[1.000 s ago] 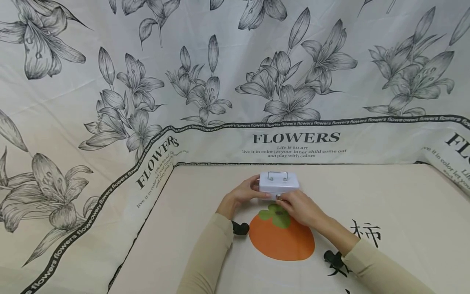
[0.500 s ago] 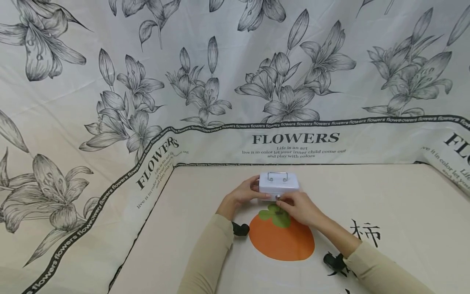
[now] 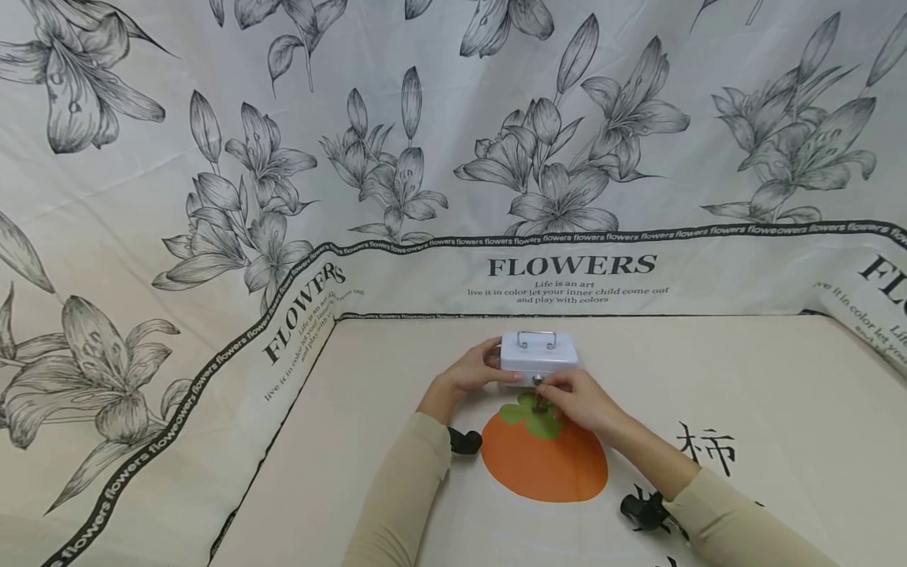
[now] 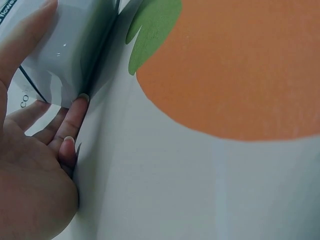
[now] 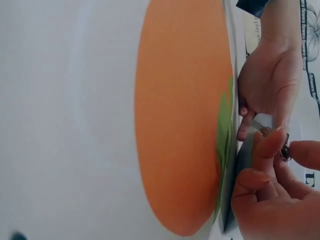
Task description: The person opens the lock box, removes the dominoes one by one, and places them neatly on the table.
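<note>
A small white cash box (image 3: 538, 354) with a wire handle on its lid sits near the far side of the table. My left hand (image 3: 473, 367) grips the box's left end, its thumb along the front; in the left wrist view the fingers (image 4: 74, 117) bend round the end. At the front lock (image 3: 538, 379), my right hand (image 3: 583, 398) pinches a small key (image 5: 285, 151) between thumb and forefinger. A second metal piece (image 5: 261, 128), looking like another key, hangs from it. The fingers partly hide the key, and whether its tip sits in the lock cannot be seen.
The pale tabletop (image 3: 383, 378) bears a printed orange persimmon (image 3: 544, 465) and black characters (image 3: 707, 449). A white flower-printed curtain (image 3: 411, 276) stands behind and to the left. Black wrist devices (image 3: 645, 510) stick out from both sleeves.
My right hand has shifted slightly back from the lock, so the lock and the hanging metal piece show more. The cash box and my left hand stay put.
</note>
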Available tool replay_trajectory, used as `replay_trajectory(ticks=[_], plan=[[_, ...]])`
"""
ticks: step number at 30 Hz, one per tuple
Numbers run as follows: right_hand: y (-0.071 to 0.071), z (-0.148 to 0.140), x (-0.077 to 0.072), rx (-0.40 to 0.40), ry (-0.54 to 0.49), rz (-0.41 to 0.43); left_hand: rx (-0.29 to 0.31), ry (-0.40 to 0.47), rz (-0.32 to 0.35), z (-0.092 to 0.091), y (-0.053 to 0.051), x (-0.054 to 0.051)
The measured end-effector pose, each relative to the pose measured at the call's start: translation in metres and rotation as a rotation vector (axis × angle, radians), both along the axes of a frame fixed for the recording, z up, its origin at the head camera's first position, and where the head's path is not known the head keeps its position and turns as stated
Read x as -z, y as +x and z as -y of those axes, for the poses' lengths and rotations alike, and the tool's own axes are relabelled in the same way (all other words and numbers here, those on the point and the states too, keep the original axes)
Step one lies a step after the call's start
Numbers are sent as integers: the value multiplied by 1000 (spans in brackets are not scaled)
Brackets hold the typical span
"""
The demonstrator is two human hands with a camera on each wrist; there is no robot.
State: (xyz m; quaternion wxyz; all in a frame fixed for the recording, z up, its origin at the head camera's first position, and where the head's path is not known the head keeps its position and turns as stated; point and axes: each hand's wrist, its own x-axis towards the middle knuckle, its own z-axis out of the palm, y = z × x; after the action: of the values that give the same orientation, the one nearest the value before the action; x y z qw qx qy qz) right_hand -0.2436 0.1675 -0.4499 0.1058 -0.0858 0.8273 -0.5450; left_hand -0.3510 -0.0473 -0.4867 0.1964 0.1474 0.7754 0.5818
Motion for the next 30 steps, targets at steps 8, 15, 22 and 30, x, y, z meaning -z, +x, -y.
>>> replay_trajectory(ticks=[8,15,22,30], plan=[[-1,-1,3,9,-286,287,-5,-5,4,0,-1,2],[-5,-2,7,12,-427,409,-10,-9,-1,0,-1,1],[-4,-3,8,-18,-401,380,-10,-5,10,1,-1,1],[2,-1,6,0,-228,297,-14,-7,15,1,0,0]])
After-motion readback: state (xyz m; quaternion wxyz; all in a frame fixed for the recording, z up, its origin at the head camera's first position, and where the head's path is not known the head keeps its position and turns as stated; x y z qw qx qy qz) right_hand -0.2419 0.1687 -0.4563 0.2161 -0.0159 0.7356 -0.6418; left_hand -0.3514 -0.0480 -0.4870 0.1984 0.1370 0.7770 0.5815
